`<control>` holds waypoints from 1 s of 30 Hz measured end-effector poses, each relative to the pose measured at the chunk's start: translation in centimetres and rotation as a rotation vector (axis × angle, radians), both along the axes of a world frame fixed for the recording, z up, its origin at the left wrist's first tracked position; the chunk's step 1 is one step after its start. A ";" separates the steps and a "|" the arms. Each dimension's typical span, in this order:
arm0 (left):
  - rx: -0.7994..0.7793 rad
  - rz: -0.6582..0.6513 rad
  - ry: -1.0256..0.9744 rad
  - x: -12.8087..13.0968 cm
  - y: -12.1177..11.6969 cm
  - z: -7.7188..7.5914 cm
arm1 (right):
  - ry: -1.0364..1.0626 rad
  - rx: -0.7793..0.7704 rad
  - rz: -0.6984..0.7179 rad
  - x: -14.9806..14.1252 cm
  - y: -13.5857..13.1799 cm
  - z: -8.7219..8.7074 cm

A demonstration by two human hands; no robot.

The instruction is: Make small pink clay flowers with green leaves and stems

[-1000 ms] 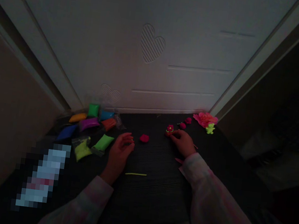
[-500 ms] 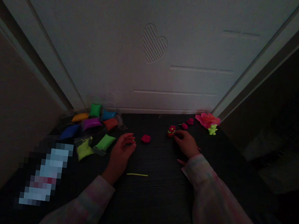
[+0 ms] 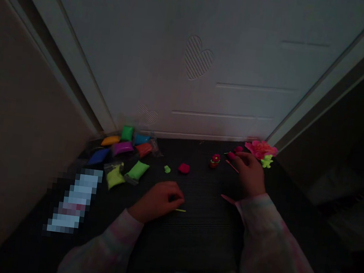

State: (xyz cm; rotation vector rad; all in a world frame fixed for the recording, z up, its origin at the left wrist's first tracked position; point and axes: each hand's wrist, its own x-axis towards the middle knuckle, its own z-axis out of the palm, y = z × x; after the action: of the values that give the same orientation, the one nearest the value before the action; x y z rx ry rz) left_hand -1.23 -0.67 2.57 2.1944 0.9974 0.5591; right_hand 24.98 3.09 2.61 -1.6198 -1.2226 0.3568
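A yellow strip [image 3: 181,210] and pink ball [image 3: 231,155] are seemingly being reached for by curled left hand [image 3: 157,200] and right hand [image 3: 249,173]; grips cannot be told; light pinching seems needed.

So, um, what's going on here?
Someone's left grip is at the yellow strip; the right grip is at the pink balls. I can't tell if either is pinching. The flower stands untouched between them, with the pink lump and green bit to its left. The bags lie farther left.

yellow strip [image 3: 181,210] (left end hidden)
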 end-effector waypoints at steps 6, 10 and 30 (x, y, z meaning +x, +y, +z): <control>0.058 0.028 0.099 -2.1 -1.7 0.2 | 0.092 0.015 0.050 -1.9 -4.1 2.5; 0.081 0.134 0.114 -3.6 -2.7 -0.8 | -0.059 -0.126 0.230 -3.1 -7.7 1.8; 0.107 0.344 0.052 -0.2 -5.6 -1.2 | -0.841 -0.314 0.130 0.2 -11.5 -2.9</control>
State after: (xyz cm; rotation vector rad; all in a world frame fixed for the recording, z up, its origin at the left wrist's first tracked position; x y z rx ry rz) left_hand -1.39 -6.30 1.42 2.1501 1.4163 0.7274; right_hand 25.23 -8.38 -0.26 -2.0530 -1.9776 -0.0890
